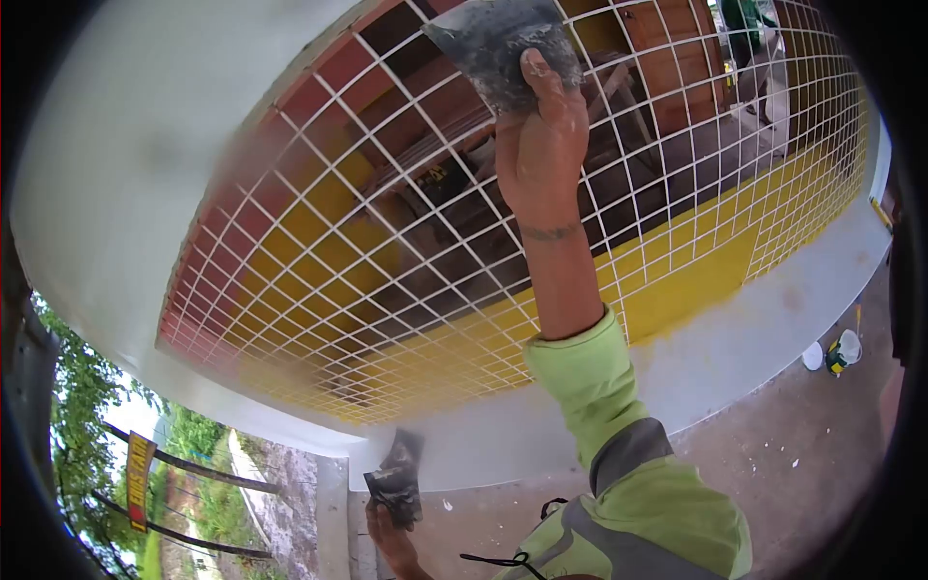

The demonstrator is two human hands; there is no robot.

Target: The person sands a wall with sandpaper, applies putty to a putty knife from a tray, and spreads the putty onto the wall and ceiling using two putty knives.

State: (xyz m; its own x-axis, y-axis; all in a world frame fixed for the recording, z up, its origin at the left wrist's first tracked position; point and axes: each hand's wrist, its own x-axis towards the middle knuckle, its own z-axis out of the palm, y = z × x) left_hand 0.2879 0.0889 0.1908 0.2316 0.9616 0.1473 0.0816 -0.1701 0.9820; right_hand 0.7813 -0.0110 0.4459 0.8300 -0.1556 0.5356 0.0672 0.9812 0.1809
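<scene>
My right hand (pixel 546 126) is raised at the top of the view, in front of a white wire grid (pixel 440 208). Its thumb presses on a flat dark sheet (pixel 493 48) smeared with white, and the other fingers are hidden behind it. Low on the left, my left hand (pixel 389 541) grips a second dark flat piece (pixel 394 480), also streaked with white. This piece is close to the pale wall (pixel 464 449) below the grid. Whitish dust or paste marks the right thumb.
A smooth white wall (pixel 106 174) frames the opening. Behind the grid are a yellow wall (pixel 677 275), a wooden door (pixel 672 58) and a person in green (pixel 742 34). White tubs (pixel 847 348) stand on the speckled floor (pixel 773 454) at right. A yellow banner (pixel 140 478) hangs outside.
</scene>
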